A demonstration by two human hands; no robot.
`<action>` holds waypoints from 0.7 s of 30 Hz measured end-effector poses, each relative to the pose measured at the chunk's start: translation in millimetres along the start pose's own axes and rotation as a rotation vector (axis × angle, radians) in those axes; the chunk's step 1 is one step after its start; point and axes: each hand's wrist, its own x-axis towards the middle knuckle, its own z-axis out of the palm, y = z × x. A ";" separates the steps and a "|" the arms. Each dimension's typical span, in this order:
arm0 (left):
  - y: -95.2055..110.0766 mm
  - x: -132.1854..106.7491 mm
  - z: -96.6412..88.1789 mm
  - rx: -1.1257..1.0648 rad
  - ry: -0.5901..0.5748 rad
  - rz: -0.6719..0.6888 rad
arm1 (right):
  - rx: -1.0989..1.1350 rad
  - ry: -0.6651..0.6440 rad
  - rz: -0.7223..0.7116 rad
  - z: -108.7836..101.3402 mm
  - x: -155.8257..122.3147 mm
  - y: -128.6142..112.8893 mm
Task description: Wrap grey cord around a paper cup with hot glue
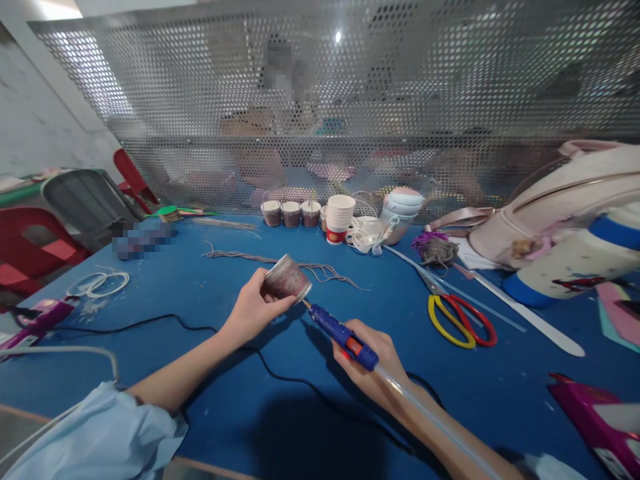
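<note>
My left hand (pixel 257 303) grips a paper cup (pixel 287 279) wound with grey-brown cord, tilted on its side above the blue table. In my right hand (pixel 373 357) is a blue hot glue gun (pixel 335 327), a long clear glue stick (pixel 440 421) running out of its back end. The gun's nozzle (pixel 306 303) points at the rim end of the cup, close to or touching it. Several loose strands of cord (pixel 250 256) lie on the table just behind the cup.
Wrapped cups (pixel 291 215) and a stack of paper cups (pixel 340 217) stand along the perforated metal screen (pixel 200 160). At right lie scissors (pixel 457 320), a yarn ball (pixel 437 251), a white strip (pixel 530 317) and a bottle (pixel 575 260). A black cable (pixel 300 380) crosses the blue table (pixel 220 413).
</note>
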 end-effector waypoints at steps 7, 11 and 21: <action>0.1 0.5 -1.2 0.004 -0.017 -0.037 | 0.004 -0.009 0.006 -1.4 -0.5 1.3; 2.3 -0.6 -0.5 0.000 -0.020 -0.057 | 0.000 -0.014 0.021 -1.4 -1.0 1.6; -0.5 -0.1 -2.0 -0.008 -0.042 -0.046 | -0.013 -0.002 0.067 -1.8 -0.4 -0.1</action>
